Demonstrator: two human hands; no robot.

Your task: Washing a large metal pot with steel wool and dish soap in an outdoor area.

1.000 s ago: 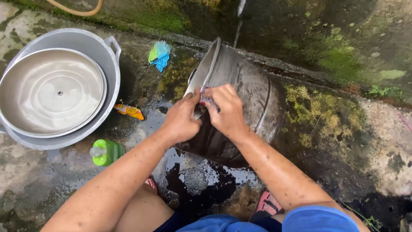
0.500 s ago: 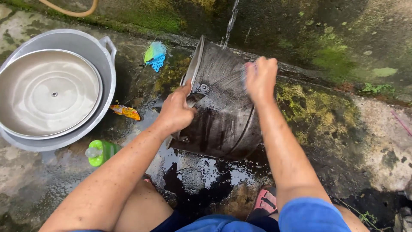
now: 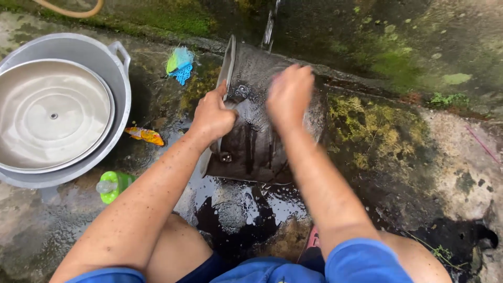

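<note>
Blackened metal pot (image 3: 257,141) lies on its side on wet concrete ground (image 3: 408,173), centre of view, mouth turned toward 9 o'clock, sooty outer wall facing up. Thin water stream (image 3: 270,23) drops onto it from 12 o'clock. Left hand (image 3: 212,116) closed around the pot's rim at the handle bracket, fingers curled over the edge, gripping it. Right hand (image 3: 289,91) pressed on the pot's upper wall toward 1 o'clock of the left hand, fingers bent, motion-blurred; cannot tell if anything sits under the palm. Dark runoff pools below the pot at 6 o'clock. Large grey basin (image 3: 112,68) at 9 o'clock, well apart, with a round steel lid (image 3: 52,123) lying in it. Green bottle (image 3: 114,186) on its side at 7 o'clock of the pot. Orange wrapper (image 3: 144,135) between basin and pot. Blue-green mesh scrubber (image 3: 179,63) at 11 o'clock near the mossy wall (image 3: 398,36). Pink sandal (image 3: 313,241) at 6 o'clock.
</note>
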